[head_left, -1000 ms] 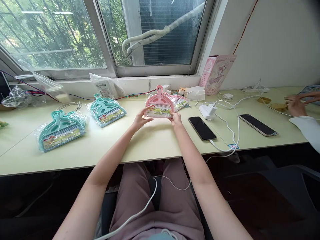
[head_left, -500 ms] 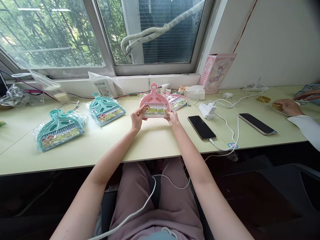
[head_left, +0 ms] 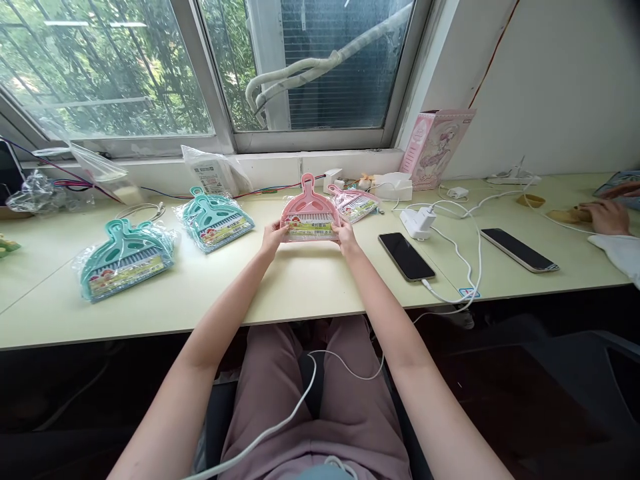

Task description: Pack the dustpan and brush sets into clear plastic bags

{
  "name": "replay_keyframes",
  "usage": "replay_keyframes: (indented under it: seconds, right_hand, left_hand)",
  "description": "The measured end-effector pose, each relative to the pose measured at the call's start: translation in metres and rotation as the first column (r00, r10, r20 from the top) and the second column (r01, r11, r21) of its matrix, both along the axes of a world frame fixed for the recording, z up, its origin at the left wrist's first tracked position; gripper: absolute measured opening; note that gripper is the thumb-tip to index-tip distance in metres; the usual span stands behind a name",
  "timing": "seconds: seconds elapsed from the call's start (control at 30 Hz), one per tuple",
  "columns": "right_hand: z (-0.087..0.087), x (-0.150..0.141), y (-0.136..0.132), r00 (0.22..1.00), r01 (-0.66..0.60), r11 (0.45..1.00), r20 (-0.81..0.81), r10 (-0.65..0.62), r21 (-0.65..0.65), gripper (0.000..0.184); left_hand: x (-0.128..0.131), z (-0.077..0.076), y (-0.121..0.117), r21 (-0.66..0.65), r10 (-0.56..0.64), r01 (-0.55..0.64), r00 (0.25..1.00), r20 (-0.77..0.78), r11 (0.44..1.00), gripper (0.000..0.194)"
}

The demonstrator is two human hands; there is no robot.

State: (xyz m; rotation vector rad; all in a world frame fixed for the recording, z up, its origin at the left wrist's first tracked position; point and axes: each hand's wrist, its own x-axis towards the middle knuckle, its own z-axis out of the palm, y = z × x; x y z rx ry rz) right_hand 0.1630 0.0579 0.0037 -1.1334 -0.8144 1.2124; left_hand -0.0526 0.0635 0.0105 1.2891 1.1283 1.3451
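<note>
Head view | I see left hand [head_left: 273, 238] and right hand [head_left: 344, 237] pinching the pink dustpan set [head_left: 310, 201] by its lower sides, over the table [head_left: 305, 287]; table contact unclear | Hazard: smooth wrapper [head_left: 311, 237] could slip if either pinch loosens.

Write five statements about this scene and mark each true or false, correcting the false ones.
1. The left hand and right hand both hold one pink set. True.
2. Both green sets lie beyond the right hand. False: the green sets lie to the left of the left hand.
3. The phone nearest the right hand has a white cable plugged in. True.
4. The other pink set hangs on the window. False: the other pink set lies on the table.
5. A co-worker's hand shows at the far right. True.
</note>
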Motion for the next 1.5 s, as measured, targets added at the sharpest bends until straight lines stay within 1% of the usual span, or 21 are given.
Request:
replay_keyframes:
  seconds: [0.1,0.17,0.23,0.3,0.4,0.47,0.57,0.67,0.73,0.83,1.03,1.13,1.27,1.37,1.5]
  right_hand:
    - [0.002,0.001,-0.001,0.999,-0.007,1.0,0.036,0.007,-0.004,0.024]
    - [0.004,0.002,-0.004,0.998,-0.029,1.0,0.051,0.029,-0.005,0.023]
    - [0.006,0.002,-0.009,0.996,-0.042,0.999,0.085,0.041,0.005,0.025]
    - [0.006,0.003,-0.011,0.987,-0.024,0.999,0.158,0.019,0.029,0.035]
    - [0.003,0.004,-0.009,0.96,0.042,0.996,0.272,-0.062,0.078,0.056]
    - [0.0,0.005,-0.006,0.945,0.089,0.99,0.304,-0.118,0.107,0.06]
    - [-0.003,0.005,-0.002,0.94,0.113,0.981,0.303,-0.157,0.158,0.059]
    - [-0.004,0.003,-0.002,0.939,0.119,0.971,0.294,-0.178,0.207,0.057]
    - [-0.004,0.001,-0.003,0.936,0.125,0.966,0.297,-0.191,0.228,0.054]
    - [-0.003,-0.002,-0.005,0.934,0.121,0.964,0.301,-0.192,0.237,0.05]
    - [-0.002,-0.004,-0.006,0.957,0.099,0.962,0.242,-0.162,0.253,0.042]
    - [-0.001,-0.004,-0.006,0.964,0.104,0.964,0.214,-0.159,0.247,0.034]
    - [-0.004,-0.004,-0.002,0.963,0.136,0.957,0.194,-0.189,0.258,0.021]
    - [-0.007,-0.004,0.002,0.96,0.143,0.955,0.197,-0.197,0.259,0.019]
    - [-0.01,-0.004,0.005,0.956,0.14,0.964,0.224,-0.192,0.225,0.02]
  left_hand:
    - [0.001,-0.004,-0.001,-0.056,-0.078,0.077,0.997,-0.025,0.995,0.053]
    - [0.004,-0.007,-0.004,-0.051,-0.138,0.137,0.99,-0.021,0.989,0.055]
    - [0.006,-0.008,-0.008,-0.039,-0.19,0.189,0.982,-0.018,0.981,0.052]
    - [0.008,-0.008,-0.01,-0.025,-0.206,0.206,0.978,-0.022,0.978,0.046]
    - [0.01,-0.006,-0.014,-0.019,-0.189,0.188,0.981,-0.045,0.982,0.036]
    - [0.012,-0.003,-0.017,-0.02,-0.188,0.187,0.98,-0.072,0.982,0.034]
    - [0.016,-0.001,-0.022,-0.02,-0.175,0.174,0.979,-0.1,0.985,0.041]
    - [0.018,-0.002,-0.023,0.017,-0.096,0.098,0.989,-0.113,0.995,0.051]
    - [0.018,-0.003,-0.022,0.06,-0.045,0.052,0.993,-0.108,0.997,0.053]
    - [0.019,-0.005,-0.021,0.104,-0.01,0.018,0.997,-0.082,0.994,0.05]
    - [0.022,-0.006,-0.02,0.117,0.026,-0.02,0.998,-0.05,0.993,0.047]
    - [0.023,-0.007,-0.019,0.118,0.046,-0.039,0.998,-0.051,0.992,0.043]
    - [0.022,-0.008,-0.018,0.137,0.043,-0.038,0.998,-0.035,0.99,0.036]
    - [0.022,-0.007,-0.018,0.147,0.056,-0.051,0.998,-0.025,0.988,0.034]
    - [0.021,-0.006,-0.017,0.114,0.07,-0.065,0.997,-0.041,0.991,0.035]
